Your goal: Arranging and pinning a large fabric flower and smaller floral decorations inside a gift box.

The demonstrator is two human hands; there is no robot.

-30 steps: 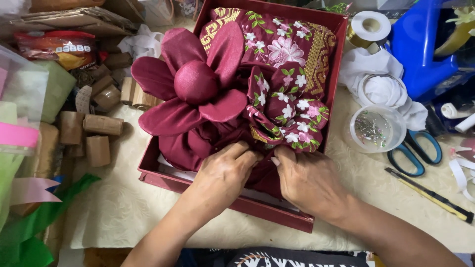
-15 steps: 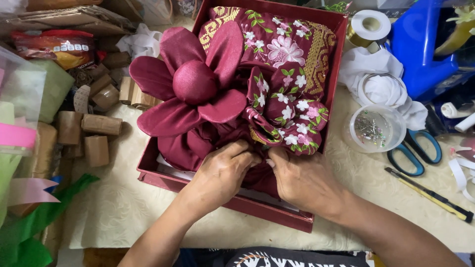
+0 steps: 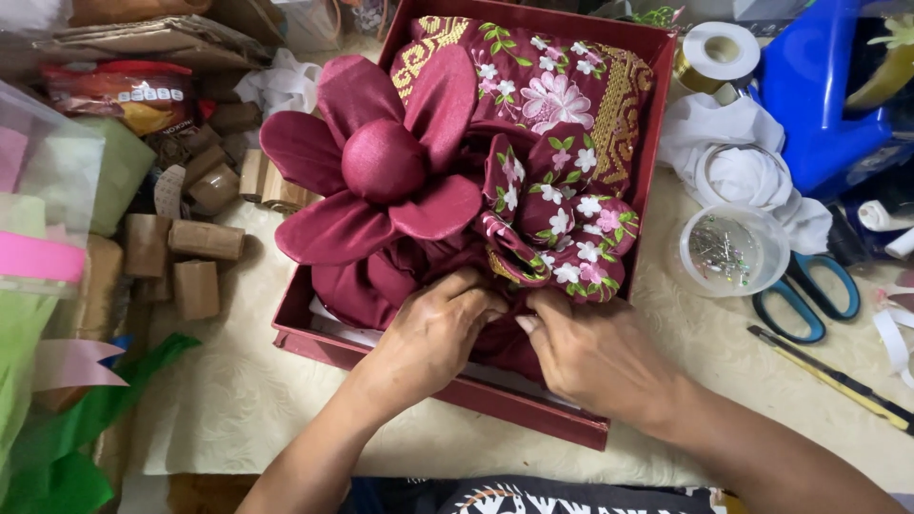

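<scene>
Both hands are pressed into the dark red cloth (image 3: 505, 333) at the near edge of the red box (image 3: 447, 385), at about 6 o'clock from the big plain cloth flower (image 3: 381, 176). The left hand (image 3: 433, 338) lies knuckles up with its fingers curled down into the folds; the right hand (image 3: 595, 357) meets it from 3 o'clock, fingertips pushed under the small flowered-cloth blossom (image 3: 562, 224). Each seems to pinch or tuck cloth, but the fingertips are buried, so I cannot tell whether either hand truly grips or only presses.

The step in hand looks like tucking and seating the loose folds under the two flowers so they sit neatly in the box. The next move likely calls for holding the fold flat with one hand while the other fixes it, perhaps with a pin from the round clear tub of pins (image 3: 733, 249), which sits just outside the box at 3 o'clock.

Counted: one box, two cloth flowers (one plain, one of printed cloth), and one folded patterned cloth (image 3: 571, 90) at 12 o'clock inside the box. To the right are one pair of blue-handled scissors (image 3: 809, 300), one slim yellow-and-black cutter (image 3: 828, 376) and one roll of tape (image 3: 719, 52). At 9 o'clock lie several short cardboard tubes (image 3: 205, 238), roughly seven or eight; some overlap, so the count is uncertain.
</scene>
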